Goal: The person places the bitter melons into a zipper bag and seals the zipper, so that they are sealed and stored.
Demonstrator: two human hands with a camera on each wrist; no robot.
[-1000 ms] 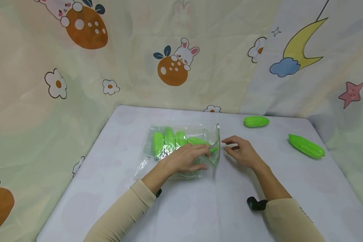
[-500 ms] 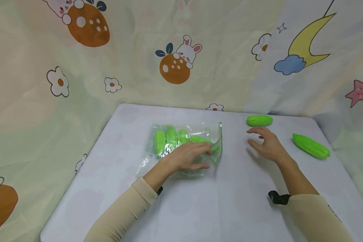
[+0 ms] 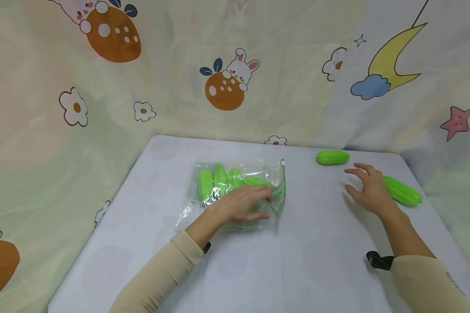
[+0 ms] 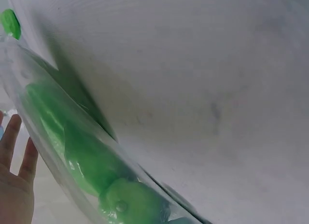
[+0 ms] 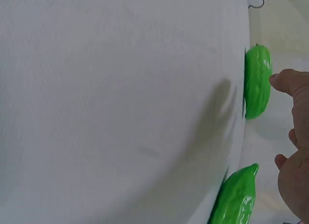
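Note:
A clear plastic bag (image 3: 193,211) holding several green vegetable-shaped pieces (image 3: 220,177) lies on the table. My left hand (image 3: 244,202) rests on its right part near the mouth, fingers relaxed, thumb apart; in the left wrist view straight fingers of that hand (image 4: 17,185) show beside the bag (image 4: 87,161). My right hand (image 3: 370,189) hovers with nothing in it, fingers spread and bent. Just right of it lies a green ridged piece (image 3: 405,192), partly covered by the hand; another green piece (image 3: 333,157) lies behind and to its left. The right wrist view shows both pieces (image 5: 258,81) near the hand (image 5: 301,122).
The white table (image 3: 297,261) ends at its far edge against a printed cloth backdrop (image 3: 172,78). A small black device (image 3: 380,261) sits at the right wrist, close above the tabletop.
My right hand has moved right, from beside the bag mouth to the loose piece at the right. The left hand and the bag have stayed in place.

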